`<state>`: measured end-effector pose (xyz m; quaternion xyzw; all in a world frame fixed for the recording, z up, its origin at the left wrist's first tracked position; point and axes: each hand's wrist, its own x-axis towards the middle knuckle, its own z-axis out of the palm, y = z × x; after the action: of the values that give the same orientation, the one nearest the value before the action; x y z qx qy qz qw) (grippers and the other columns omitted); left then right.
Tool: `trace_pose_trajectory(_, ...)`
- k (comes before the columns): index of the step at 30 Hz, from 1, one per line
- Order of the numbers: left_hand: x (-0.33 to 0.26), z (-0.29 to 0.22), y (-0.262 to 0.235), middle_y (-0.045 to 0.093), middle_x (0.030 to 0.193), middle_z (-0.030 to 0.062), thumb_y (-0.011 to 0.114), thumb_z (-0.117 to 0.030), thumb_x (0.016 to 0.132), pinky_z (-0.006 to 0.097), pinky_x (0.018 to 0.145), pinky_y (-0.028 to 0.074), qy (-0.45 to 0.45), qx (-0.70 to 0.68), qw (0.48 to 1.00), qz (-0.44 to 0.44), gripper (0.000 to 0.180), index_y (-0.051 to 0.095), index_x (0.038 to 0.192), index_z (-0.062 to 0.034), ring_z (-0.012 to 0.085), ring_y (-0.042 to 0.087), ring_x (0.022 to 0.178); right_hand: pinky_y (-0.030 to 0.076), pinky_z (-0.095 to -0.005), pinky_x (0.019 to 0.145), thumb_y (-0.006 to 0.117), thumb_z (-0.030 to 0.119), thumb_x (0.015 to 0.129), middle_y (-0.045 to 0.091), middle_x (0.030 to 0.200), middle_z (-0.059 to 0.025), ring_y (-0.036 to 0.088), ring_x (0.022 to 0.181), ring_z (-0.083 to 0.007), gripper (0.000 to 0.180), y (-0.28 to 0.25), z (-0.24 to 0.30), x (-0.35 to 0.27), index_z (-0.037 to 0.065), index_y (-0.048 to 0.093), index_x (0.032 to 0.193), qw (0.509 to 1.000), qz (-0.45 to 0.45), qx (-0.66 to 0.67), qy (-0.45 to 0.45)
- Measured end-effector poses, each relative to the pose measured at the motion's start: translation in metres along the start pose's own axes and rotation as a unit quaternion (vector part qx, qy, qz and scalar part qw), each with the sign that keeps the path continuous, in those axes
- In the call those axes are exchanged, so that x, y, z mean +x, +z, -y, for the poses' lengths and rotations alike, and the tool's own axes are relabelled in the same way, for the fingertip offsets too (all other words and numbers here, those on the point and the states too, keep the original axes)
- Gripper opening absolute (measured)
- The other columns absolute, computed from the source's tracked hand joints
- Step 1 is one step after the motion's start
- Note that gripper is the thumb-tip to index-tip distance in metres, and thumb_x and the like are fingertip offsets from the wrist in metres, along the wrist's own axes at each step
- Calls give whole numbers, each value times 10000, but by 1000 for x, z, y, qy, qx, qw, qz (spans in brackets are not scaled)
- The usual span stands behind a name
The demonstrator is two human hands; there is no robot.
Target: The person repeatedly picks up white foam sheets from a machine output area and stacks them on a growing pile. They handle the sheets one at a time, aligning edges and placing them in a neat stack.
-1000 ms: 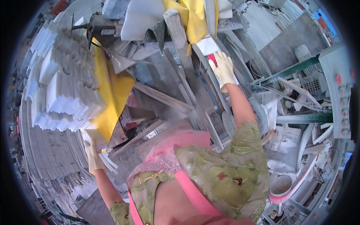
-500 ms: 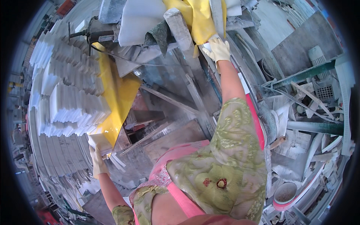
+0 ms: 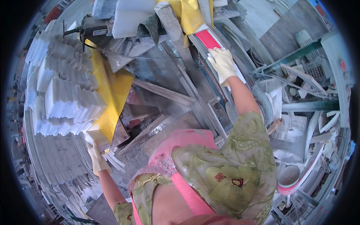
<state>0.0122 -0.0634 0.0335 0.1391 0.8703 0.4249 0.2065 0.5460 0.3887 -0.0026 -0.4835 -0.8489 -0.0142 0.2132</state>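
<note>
Both hands wear pale cream gloves. At the left, my left hand (image 3: 96,155) grips the near end of a small stack of white stone tiles (image 3: 97,138), which rests by the edge of a yellow sheet (image 3: 114,93). Out to the front right, my right hand (image 3: 222,63) lies over a narrow red belt (image 3: 207,39), its fingers bent around a white stone tile that the glove mostly hides. On the same belt, close by my wrist, shows another white piece (image 3: 239,72).
Tall rows of white tiles (image 3: 75,99) stand at the left. Grey planks (image 3: 165,91) lie slanted across the middle. Yellow cloth (image 3: 190,17) hangs over the belt's far end. A green rail (image 3: 292,62), a round bowl (image 3: 288,176) and stone scraps are at the right.
My right hand has come nearer along the belt, away from the yellow cloth, baring red belt behind it. My left hand stays at the small stack. The view has shifted slightly.
</note>
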Motion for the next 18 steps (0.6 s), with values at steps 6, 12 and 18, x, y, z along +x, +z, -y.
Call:
trace_pose_trajectory(6, 10, 9, -1, 640, 929, 141, 670, -388, 902, 315, 397, 396, 20, -19, 1000, 7, 621, 477, 1341, 7, 186, 594, 575, 393, -448, 1064, 575, 163, 891, 671, 1266, -152, 578, 1220, -323, 374, 8, 11, -12, 97, 659, 1249, 1000, -17, 11, 17)
trace_pose_trajectory(12, 19, 13, -5, 639, 950, 148, 669, -399, 902, 312, 394, 398, 15, -21, 1000, 1, 636, 471, 1354, 1, 195, 593, 571, 421, -464, 1047, 585, 156, 887, 653, 1279, -172, 595, 1198, -331, 423, -37, 1, -51, 54, 609, 1297, 991, -65, 94, -69)
trace_pose_trajectory(18, 30, 24, -7, 639, 948, 154, 688, -410, 890, 309, 378, 380, -5, -4, 1000, -1, 639, 474, 1339, -9, 201, 594, 561, 400, -430, 1085, 745, 233, 796, 526, 1436, -166, 473, 1349, -330, 717, -97, -43, -123, 64, 486, 1443, 986, 162, -21, -20)
